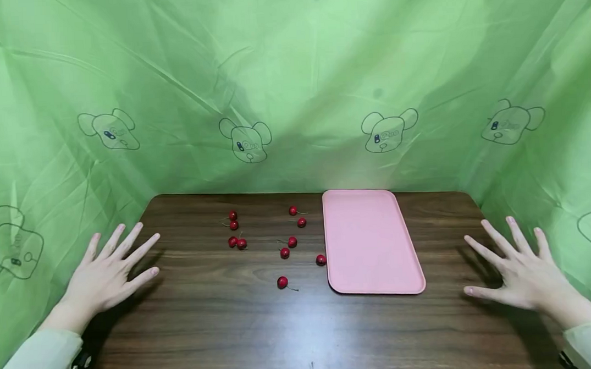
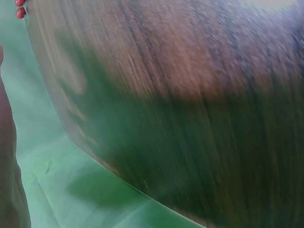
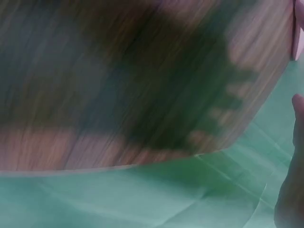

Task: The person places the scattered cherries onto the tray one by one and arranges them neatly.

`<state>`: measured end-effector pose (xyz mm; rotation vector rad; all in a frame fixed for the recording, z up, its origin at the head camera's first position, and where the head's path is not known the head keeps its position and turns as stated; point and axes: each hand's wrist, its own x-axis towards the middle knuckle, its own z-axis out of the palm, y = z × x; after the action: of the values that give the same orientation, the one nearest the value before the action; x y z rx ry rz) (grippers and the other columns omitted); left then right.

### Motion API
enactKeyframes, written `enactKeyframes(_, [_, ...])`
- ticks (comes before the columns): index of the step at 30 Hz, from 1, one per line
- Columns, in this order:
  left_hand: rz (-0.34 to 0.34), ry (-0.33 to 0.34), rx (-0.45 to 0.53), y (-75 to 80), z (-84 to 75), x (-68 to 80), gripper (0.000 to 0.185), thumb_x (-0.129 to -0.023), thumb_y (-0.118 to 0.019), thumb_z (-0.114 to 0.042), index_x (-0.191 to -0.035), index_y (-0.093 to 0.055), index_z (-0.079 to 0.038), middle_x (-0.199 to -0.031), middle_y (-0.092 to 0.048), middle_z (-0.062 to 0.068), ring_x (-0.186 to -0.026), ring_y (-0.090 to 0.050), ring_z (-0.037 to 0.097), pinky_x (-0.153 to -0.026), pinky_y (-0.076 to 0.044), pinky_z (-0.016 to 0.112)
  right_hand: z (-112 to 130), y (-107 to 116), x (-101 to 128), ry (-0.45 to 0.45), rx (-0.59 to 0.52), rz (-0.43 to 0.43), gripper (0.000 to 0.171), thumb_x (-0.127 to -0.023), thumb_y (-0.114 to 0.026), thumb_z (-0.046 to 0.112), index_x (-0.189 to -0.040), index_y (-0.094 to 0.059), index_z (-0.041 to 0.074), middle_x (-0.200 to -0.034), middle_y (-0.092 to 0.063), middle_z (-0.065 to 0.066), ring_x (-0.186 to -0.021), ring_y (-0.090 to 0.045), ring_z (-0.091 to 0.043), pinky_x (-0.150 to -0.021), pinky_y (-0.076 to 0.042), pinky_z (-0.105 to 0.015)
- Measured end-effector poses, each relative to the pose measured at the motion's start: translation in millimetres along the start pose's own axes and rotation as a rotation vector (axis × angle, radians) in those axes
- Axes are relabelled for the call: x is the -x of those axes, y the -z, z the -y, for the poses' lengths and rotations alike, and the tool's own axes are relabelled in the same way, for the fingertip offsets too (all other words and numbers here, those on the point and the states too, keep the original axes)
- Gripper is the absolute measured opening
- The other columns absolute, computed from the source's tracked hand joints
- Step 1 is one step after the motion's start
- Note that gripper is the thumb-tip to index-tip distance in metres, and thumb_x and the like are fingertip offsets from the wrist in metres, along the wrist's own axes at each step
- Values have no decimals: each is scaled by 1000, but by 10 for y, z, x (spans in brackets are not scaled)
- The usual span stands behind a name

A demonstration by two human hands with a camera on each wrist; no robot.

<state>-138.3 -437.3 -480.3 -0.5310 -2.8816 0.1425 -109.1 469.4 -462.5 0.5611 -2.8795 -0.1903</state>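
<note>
Red cherries lie between spread hands — untouched

- No words, numbers, labels or brand names can be read in any view.
- The green cloth behind and beside the table carries only outline drawings of a cartoon animal head, repeated along it; the small marks inside each are too small to read.

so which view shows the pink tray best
The head view: the whole pink tray lies flat on the table, right of the cherries. The right wrist view catches only a blurred pink sliver at its edge; the left wrist view shows none of it.
</note>
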Motion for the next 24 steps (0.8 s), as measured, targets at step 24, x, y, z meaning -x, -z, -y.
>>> enactKeyframes(24, [46, 238, 431, -135, -547, -687, 86, -113, -44, -61, -176, 4, -31, -182, -4, 17, -164, -14, 51, -120, -4, 83, 556, -254, -722, -230, -616, 61, 87, -108, -62, 49, -176, -19, 18, -178, -10, -32, -161, -3, -61, -112, -12, -90])
